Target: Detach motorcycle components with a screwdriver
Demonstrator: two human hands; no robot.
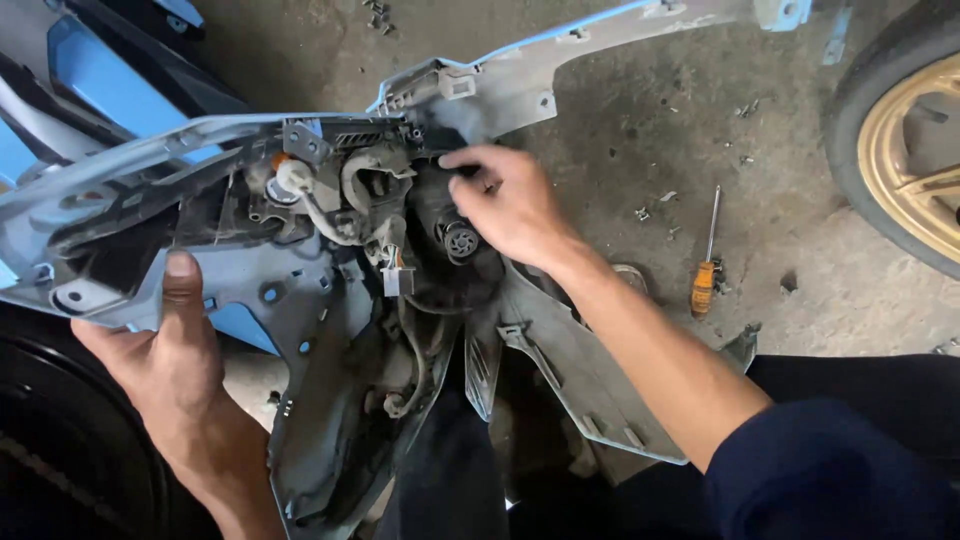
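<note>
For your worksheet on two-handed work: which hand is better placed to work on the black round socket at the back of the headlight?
The right hand: its fingertips already rest just above the black round socket. The left hand grips the edge of the grey fairing panel, holding it up, well away from the socket.

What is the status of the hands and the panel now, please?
Left hand grips edge of grey-blue fairing panel. Right hand fingertips on black housing behind headlight. Wiring connector hangs beside it. Screwdriver lies on floor, apart.
</note>
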